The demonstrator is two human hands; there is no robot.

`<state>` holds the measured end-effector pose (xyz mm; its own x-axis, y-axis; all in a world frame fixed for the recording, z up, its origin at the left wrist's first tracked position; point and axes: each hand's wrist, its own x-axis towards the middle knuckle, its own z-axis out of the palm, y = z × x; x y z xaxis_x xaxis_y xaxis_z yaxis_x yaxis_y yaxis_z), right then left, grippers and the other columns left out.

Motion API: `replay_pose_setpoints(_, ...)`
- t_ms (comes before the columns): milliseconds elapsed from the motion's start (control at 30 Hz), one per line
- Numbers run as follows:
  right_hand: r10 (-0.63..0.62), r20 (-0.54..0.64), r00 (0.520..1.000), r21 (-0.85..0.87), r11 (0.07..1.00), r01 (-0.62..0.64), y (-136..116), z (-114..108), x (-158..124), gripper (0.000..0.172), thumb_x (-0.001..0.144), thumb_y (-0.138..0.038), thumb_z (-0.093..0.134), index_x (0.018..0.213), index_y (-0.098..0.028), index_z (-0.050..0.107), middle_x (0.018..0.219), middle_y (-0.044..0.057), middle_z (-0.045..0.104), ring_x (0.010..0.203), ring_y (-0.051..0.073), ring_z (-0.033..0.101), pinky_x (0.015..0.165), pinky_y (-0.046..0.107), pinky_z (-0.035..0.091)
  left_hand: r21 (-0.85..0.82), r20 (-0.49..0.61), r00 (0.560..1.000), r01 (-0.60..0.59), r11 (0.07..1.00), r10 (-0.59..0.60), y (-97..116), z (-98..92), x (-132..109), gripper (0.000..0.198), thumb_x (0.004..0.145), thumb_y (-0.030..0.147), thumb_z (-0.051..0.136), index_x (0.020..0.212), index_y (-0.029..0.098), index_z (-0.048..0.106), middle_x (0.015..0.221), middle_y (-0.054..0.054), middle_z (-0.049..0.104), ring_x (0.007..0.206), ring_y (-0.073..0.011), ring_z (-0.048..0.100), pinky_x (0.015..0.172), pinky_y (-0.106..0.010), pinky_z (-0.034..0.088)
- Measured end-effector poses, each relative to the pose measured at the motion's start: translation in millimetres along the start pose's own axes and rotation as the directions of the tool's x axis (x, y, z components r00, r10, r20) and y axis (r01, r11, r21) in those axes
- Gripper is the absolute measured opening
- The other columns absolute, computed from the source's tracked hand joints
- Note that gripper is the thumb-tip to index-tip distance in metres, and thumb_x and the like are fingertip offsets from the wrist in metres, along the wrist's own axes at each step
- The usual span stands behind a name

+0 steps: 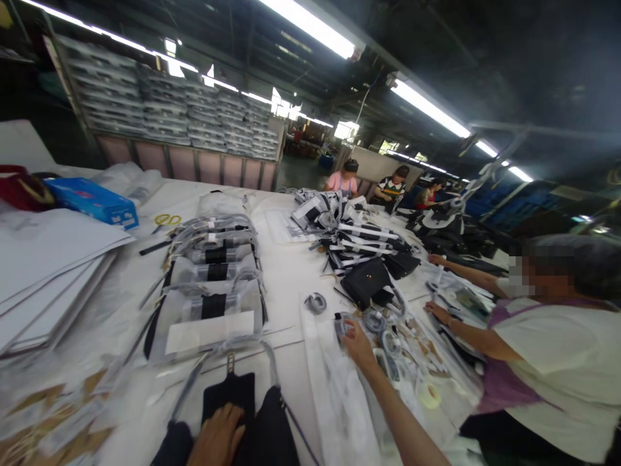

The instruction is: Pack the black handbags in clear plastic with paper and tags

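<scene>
My left hand (218, 437) lies flat on a black bag (264, 430) at the near edge of the white table (286, 272), fingers stretched over the fabric. My right hand (358, 343) reaches forward to the right, and its fingers are curled round a small grey-and-black item (340, 325) that is too small to name. Rolls of tape (374, 320) lie just beyond that hand. Ahead of my left hand is a row of plastic-wrapped black and white bags (213, 285).
A co-worker (557, 349) sits at the right with both hands over small parts. A black handbag (366, 278) and a striped pile (359, 236) lie mid-table. White boards (48, 259), a blue box (92, 200) and yellow scissors (167, 220) are at the left. More people sit at the far end.
</scene>
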<state>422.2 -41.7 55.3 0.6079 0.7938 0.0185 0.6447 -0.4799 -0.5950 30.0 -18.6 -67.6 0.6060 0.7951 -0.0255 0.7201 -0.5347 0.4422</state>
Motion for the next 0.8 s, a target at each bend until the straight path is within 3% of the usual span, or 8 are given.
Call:
replay_pose_setpoints(133, -0.026, 0.157, 0.987, 0.428, 0.903, -0.044, -54, -4, -64, 0.056, 0.072, -0.046, 0.064, 0.12, -0.017, 0.057, 0.084, 0.005, 0.069, 0.079, 0.023, 0.067, 0.072, 0.036, 0.053, 0.115, 0.064, 0.993, -0.103, 0.988, 0.096, 28, -60.1, -15, 0.022, 0.092, 0.02, 0.05, 0.109, 0.017, 0.064, 0.11, -0.01, 0.066, 0.105, -0.0248, 0.061, 0.103, -0.044, 0.043)
replay_pose_setpoints(233, -0.128, 0.269, 0.955, 0.441, 0.897, -0.004, -85, 18, -110, 0.058, 0.077, -0.044, 0.064, 0.128, -0.02, 0.05, 0.094, 0.007, 0.069, 0.088, 0.023, 0.066, 0.08, 0.039, 0.052, 0.162, 0.125, 0.983, -0.154, 0.975, 0.135, 24, -84.4, -17, 0.02, 0.092, 0.029, 0.056, 0.104, 0.014, 0.062, 0.105, -0.01, 0.064, 0.106, -0.0249, 0.057, 0.106, -0.046, 0.036)
replay_pose_setpoints(333, -0.303, 0.353, 0.885, 0.211, 0.948, 0.24, -101, 55, -155, 0.048, 0.082, -0.033, 0.058, 0.129, -0.023, 0.051, 0.103, 0.008, 0.068, 0.096, 0.026, 0.064, 0.088, 0.045, 0.05, 0.202, 0.163, 0.98, -0.146, 0.969, 0.113, 7, -81.0, -25, 0.025, 0.093, 0.036, 0.056, 0.103, 0.014, 0.062, 0.103, -0.01, 0.064, 0.107, -0.0257, 0.056, 0.109, -0.048, 0.029)
replay_pose_setpoints(433, -0.562, 0.409, 0.719, 0.068, 0.805, 0.59, -102, 90, -190, 0.042, 0.084, -0.02, 0.049, 0.125, -0.02, 0.055, 0.099, 0.009, 0.068, 0.097, 0.026, 0.062, 0.103, 0.05, 0.041, 0.211, 0.218, 0.968, -0.17, 0.963, 0.123, -3, -70.1, -37, 0.027, 0.096, 0.037, 0.051, 0.101, 0.013, 0.062, 0.098, -0.009, 0.065, 0.097, -0.0229, 0.06, 0.11, -0.048, 0.025)
replay_pose_setpoints(500, -0.645, 0.421, 0.637, -0.008, 0.7, 0.714, -98, 106, -200, 0.041, 0.084, -0.016, 0.046, 0.124, -0.017, 0.056, 0.091, 0.009, 0.067, 0.094, 0.026, 0.061, 0.109, 0.05, 0.035, 0.209, 0.227, 0.966, -0.174, 0.962, 0.126, -6, -64.9, -42, 0.026, 0.096, 0.036, 0.051, 0.102, 0.013, 0.062, 0.098, -0.008, 0.065, 0.093, -0.0218, 0.062, 0.109, -0.047, 0.026)
replay_pose_setpoints(600, -0.665, 0.42, 0.618, -0.076, 0.652, 0.754, -92, 114, -201, 0.041, 0.085, -0.019, 0.048, 0.125, -0.017, 0.055, 0.091, 0.009, 0.066, 0.093, 0.027, 0.06, 0.109, 0.05, 0.035, 0.187, 0.235, 0.962, -0.185, 0.965, 0.139, -8, -62.7, -47, 0.027, 0.095, 0.038, 0.051, 0.102, 0.014, 0.062, 0.1, -0.008, 0.066, 0.093, -0.0218, 0.063, 0.107, -0.046, 0.028)
replay_pose_setpoints(733, -0.679, 0.47, 0.564, -0.013, 0.634, 0.774, -90, 104, -200, 0.041, 0.085, -0.021, 0.049, 0.126, -0.02, 0.054, 0.099, 0.008, 0.068, 0.096, 0.025, 0.061, 0.11, 0.049, 0.034, 0.158, 0.251, 0.956, -0.198, 0.967, 0.154, -9, -63.3, -57, 0.03, 0.095, 0.042, 0.052, 0.102, 0.015, 0.064, 0.098, -0.007, 0.066, 0.093, -0.0218, 0.063, 0.105, -0.044, 0.03)
replay_pose_setpoints(800, -0.687, 0.442, 0.577, 0.001, 0.643, 0.766, -92, 95, -197, 0.039, 0.087, -0.024, 0.05, 0.126, -0.021, 0.054, 0.102, 0.007, 0.068, 0.099, 0.025, 0.061, 0.11, 0.048, 0.033, 0.154, 0.23, 0.961, -0.193, 0.969, 0.155, -9, -62.2, -62, 0.031, 0.095, 0.043, 0.051, 0.101, 0.015, 0.064, 0.098, -0.007, 0.065, 0.094, -0.0218, 0.062, 0.107, -0.043, 0.028)
